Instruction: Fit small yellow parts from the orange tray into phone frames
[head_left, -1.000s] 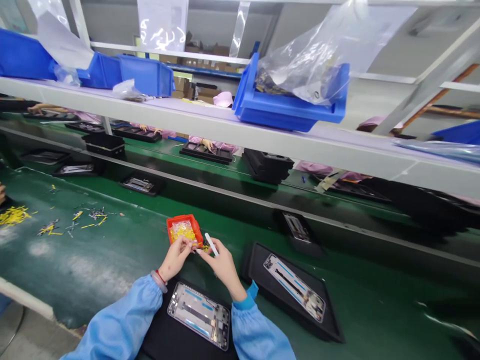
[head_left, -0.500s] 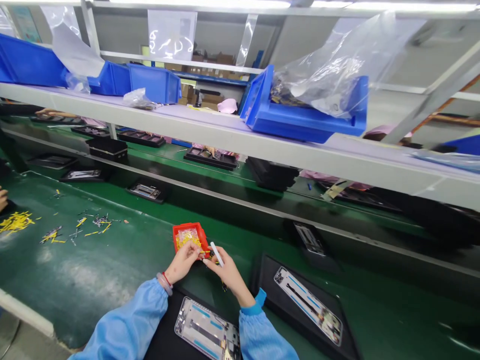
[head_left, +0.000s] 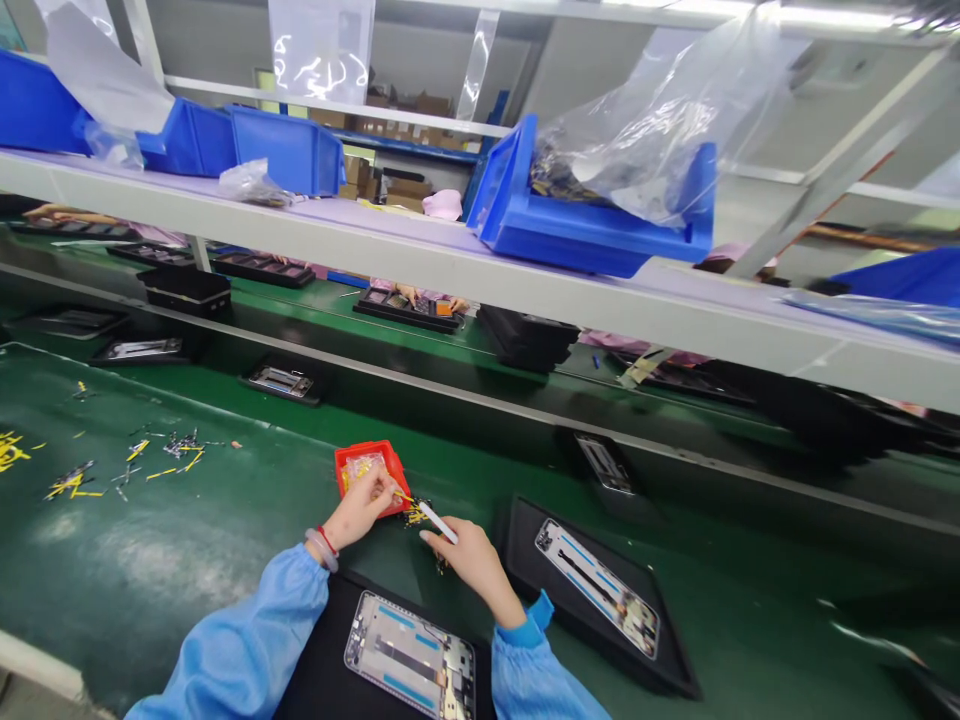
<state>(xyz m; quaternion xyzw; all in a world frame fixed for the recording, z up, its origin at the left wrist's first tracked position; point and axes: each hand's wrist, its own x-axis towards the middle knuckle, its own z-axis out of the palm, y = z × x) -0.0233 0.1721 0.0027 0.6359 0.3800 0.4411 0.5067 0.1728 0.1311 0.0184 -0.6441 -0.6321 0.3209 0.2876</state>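
My left hand (head_left: 358,508) is over the near edge of a small red bin (head_left: 397,468), thumb and fingertips pinched on a thin yellow strip (head_left: 403,495). Inside the bin lie a clear bag and yellow pieces, partly hidden by the hand. My right hand (head_left: 474,556) is closed around a white pen-like stick (head_left: 438,522), its tip pointing up and left. Small yellow and black parts (head_left: 417,512) lie beside the bin. Below both hands, a silver phone frame (head_left: 409,655) with blue strips rests on a black tray (head_left: 322,668).
To the right, a second phone frame (head_left: 600,588) lies on a black tray (head_left: 525,545). More trays (head_left: 281,382) stand along the green line. Loose yellow and dark parts (head_left: 184,445) are scattered at left. A shelf (head_left: 405,245) with a blue bin (head_left: 577,235) crosses above.
My right hand has moved right, away from my left, and the white stick is tilted flatter. The yellow strip now shows at my left fingertips. The whole view has shifted slightly.
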